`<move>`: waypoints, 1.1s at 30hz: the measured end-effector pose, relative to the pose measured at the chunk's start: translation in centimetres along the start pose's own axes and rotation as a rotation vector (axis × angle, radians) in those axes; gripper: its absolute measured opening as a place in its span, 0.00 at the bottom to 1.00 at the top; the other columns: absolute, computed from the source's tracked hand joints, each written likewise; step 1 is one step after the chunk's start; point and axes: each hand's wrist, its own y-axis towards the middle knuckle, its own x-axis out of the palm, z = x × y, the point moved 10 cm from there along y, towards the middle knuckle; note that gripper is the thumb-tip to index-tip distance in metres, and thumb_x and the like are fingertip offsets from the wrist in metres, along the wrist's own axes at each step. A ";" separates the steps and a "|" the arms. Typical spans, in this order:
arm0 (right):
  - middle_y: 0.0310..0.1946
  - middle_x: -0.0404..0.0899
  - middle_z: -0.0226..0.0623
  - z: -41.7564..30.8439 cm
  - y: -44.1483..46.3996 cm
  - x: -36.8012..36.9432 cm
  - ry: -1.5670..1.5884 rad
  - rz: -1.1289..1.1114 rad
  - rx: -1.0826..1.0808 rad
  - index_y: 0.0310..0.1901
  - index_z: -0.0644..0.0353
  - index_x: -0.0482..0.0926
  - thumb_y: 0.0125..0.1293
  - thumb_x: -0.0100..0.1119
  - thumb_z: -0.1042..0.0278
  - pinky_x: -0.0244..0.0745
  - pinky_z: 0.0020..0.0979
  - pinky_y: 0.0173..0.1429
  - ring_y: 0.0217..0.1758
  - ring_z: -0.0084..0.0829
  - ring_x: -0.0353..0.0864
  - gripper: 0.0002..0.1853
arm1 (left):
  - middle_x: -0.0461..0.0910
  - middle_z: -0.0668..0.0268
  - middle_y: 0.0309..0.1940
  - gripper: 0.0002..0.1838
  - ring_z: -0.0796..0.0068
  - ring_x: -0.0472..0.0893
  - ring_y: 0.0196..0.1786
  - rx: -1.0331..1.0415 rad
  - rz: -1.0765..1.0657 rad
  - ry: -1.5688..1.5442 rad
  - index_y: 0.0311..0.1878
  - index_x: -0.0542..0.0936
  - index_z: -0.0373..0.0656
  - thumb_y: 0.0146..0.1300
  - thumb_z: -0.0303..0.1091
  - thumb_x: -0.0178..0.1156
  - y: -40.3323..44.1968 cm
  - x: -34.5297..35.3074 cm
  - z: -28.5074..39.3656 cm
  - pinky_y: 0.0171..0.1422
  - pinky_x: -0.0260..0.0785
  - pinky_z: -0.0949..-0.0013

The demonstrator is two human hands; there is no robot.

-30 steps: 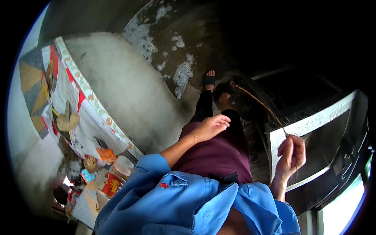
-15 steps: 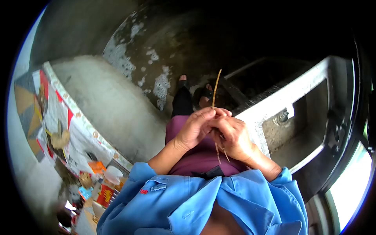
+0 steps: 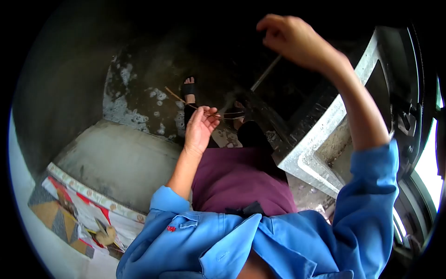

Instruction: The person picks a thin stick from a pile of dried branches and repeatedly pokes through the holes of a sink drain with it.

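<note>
Brown twig (image 3: 175,96): lay in the left hand, above the wet floor; stuck out long and slightly bent toward upper left, with thinner strands out the opposite side.
Left hand (image 3: 200,126): clamped lightly on the twig, fingers curled against thumb, palm turned partly up; reached out past the purple garment.
Right hand (image 3: 297,39): stretched far forward, beyond the basin's near corner, over deep shadow; fingers bent inward. Could not tell grip or contents.
Spacing of hands: stood well apart, left low and near the middle, right high.
Blue sleeves (image 3: 371,179): ended near the elbows, leaving both forearms bare.
Purple garment (image 3: 241,179): hung below the blue shirt (image 3: 227,237), between the forearms.
Dark sandal (image 3: 188,89): sat on the left foot, just beyond the twig; showed bare toes.
Foam (image 3: 121,110): spread in white patches across the dark floor, left of the sandal.
Basin (image 3: 320,128): stood at right, with pale grey rim, wet-looking and speckled; partly hidden by the right arm.
Table (image 3: 45,214): showed tan and grey triangles at lower left, with floral trim along the edge.
Tan rounded object (image 3: 107,236): rested on white and red sheeting on the table. Could not identify.
</note>
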 end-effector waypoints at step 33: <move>0.39 0.71 0.44 47.7 -10.2 37.9 -0.091 -0.177 0.903 0.50 0.60 0.65 0.51 0.55 0.51 0.66 0.40 0.45 0.42 0.39 0.71 0.28 | 0.73 0.61 0.37 0.13 0.71 0.73 0.37 -0.329 0.204 0.129 0.38 0.68 0.41 0.62 0.40 0.41 21.7 -10.5 -7.8 0.42 0.64 0.69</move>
